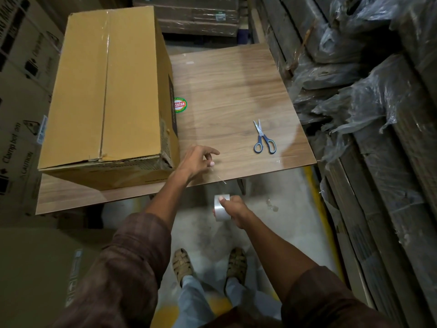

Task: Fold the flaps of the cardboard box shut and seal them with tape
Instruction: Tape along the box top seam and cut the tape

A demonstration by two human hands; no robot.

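A large brown cardboard box (106, 95) stands on the left of a wooden table (231, 91), its top flaps folded flat with clear tape along the middle seam. My right hand (233, 209) grips a roll of clear tape (221, 210) below the table's near edge. My left hand (197, 162) pinches the free end of a clear tape strip (218, 179) that stretches from the roll up to my fingers, just right of the box's near corner.
Blue-handled scissors (263, 138) lie on the table to the right. Plastic-wrapped stacks (366, 91) rise along the right side, printed cartons (21, 91) on the left. Flat cardboard bundles (201, 15) sit behind the table. My feet stand on the concrete floor.
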